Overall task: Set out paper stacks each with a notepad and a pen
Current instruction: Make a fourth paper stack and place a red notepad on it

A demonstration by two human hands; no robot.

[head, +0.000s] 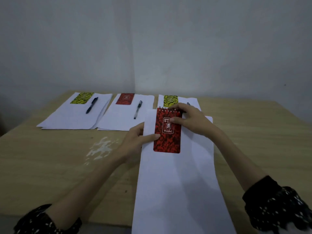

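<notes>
A red spiral notepad (167, 137) lies at the top of the near paper stack (177, 183). My left hand (135, 141) rests on the stack's left edge with its thumb against the notepad's left side. My right hand (190, 120) holds the notepad's upper right corner, thumb on the cover. At the back lie three paper stacks: the left one (70, 119) carries a yellow notepad (81, 98) and a black pen (92, 105), the middle one (118, 120) a red notepad (125, 98) and a pen (138, 109), the right one a yellow notepad (170, 100), its pen (188, 103) mostly hidden by my right hand.
The wooden table (50, 157) stands in a corner against grey walls. A worn white patch (101, 147) marks the tabletop left of the near stack. The table's front edge runs at the bottom left.
</notes>
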